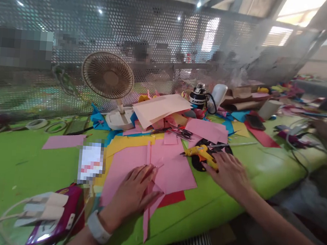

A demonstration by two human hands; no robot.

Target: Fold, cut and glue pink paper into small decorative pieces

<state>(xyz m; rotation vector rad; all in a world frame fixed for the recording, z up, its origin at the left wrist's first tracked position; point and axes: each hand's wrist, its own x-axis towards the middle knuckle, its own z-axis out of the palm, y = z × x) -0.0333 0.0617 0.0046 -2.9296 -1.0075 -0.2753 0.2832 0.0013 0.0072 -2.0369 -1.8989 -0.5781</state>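
My left hand lies flat on pink paper, fingers stretched forward and thumb out to the side. Under it run a narrow folded pink paper strip and a folded pink piece. Larger pink sheets lie beneath, over yellow paper and a red sheet. My right hand has its fingers and thumb around the handle end of a yellow glue gun. The gun's dark nozzle points left, above a black round pad. My right fingertips are partly hidden.
A fan stands at the back left before a perforated metal screen. Scissors, a black bottle and paper scraps lie behind the sheets. A purple power strip with plugs sits front left. Another person's arm is at far right.
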